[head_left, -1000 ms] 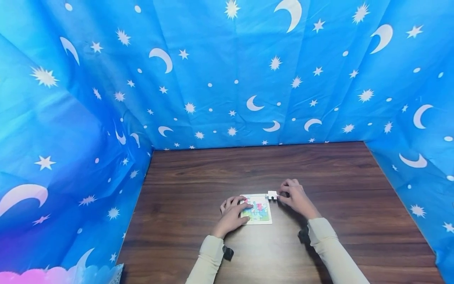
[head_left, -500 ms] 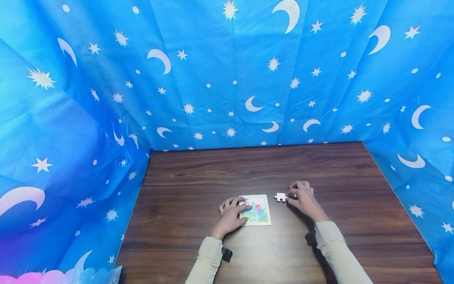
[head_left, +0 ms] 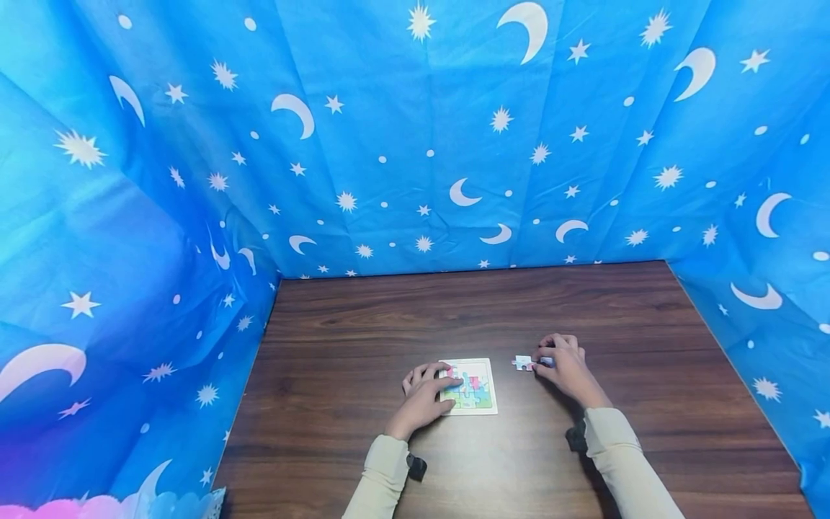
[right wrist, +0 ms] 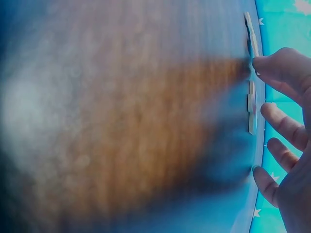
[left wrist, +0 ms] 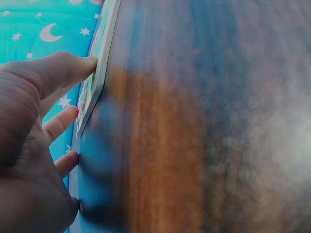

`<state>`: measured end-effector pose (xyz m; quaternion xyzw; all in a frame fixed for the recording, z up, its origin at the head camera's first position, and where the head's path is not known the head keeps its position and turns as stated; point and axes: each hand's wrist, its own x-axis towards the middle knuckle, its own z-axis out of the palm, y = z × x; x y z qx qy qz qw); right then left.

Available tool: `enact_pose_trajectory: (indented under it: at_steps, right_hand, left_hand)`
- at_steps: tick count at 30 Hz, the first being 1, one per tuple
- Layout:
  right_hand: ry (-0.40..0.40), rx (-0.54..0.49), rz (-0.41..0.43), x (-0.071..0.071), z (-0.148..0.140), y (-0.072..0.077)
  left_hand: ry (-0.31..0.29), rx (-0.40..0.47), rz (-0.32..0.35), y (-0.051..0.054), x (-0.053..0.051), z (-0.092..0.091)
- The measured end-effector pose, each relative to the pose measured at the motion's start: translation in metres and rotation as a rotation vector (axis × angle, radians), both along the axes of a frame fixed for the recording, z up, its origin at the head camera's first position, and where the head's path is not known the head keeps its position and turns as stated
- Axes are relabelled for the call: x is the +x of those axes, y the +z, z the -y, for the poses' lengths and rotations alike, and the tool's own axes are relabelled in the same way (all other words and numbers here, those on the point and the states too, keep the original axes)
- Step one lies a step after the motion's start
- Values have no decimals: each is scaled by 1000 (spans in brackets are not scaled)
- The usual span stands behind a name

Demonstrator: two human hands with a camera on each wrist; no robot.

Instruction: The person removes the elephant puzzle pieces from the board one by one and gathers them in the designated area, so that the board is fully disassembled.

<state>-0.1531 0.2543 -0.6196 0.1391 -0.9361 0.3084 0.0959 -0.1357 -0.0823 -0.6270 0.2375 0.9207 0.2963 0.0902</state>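
A small square jigsaw puzzle in a white frame [head_left: 494, 386] lies on the table, its colourful pieces showing. My left hand [head_left: 421, 398] rests on the frame's left side, fingers spread over it. In the left wrist view the thumb [left wrist: 80, 69] touches the puzzle's edge [left wrist: 99, 85]. To the right of the puzzle, my right hand [head_left: 569, 371] pinches a jigsaw piece [head_left: 522, 362] by its right end, just at the tabletop; in the right wrist view this piece [right wrist: 251, 36] leans slightly at the thumb tip. A second piece [right wrist: 251, 109] lies flat under the right fingers, partly hidden from above.
The brown wood-grain table [head_left: 363, 317] is enclosed by blue cloth [head_left: 389, 108] with white moons and stars. A pink and blue scalloped edge [head_left: 104, 503] shows at the lower left. Black wrist cameras sit below both cuffs.
My right hand has moved right with the jigsaw piece, away from the frame's top right corner, and lowered it towards the table. The left hand has stayed on the puzzle.
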Motion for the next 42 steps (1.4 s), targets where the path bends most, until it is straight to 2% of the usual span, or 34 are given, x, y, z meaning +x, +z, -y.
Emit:
enact_pose_trajectory:
  at_steps: [7, 13, 18, 26, 37, 42]
  right_hand:
    - [-1, 7, 54, -1, 2, 2]
    - [2, -6, 35, -2, 9, 3]
    - [18, -20, 8, -5, 21, 2]
    - [32, -42, 70, -14, 49, 5]
    - [157, -48, 38, -21, 103, 3]
    - [220, -15, 22, -23, 121, -1]
  left_hand:
    - [0, -1, 11, 1, 1, 2]
    - [-5, 6, 6, -2, 0, 0]
    - [-1, -1, -8, -4, 0, -2]
    - [12, -26, -3, -2, -1, -3]
    - [17, -27, 0, -2, -1, 1]
    - [20, -29, 13, -2, -1, 2]
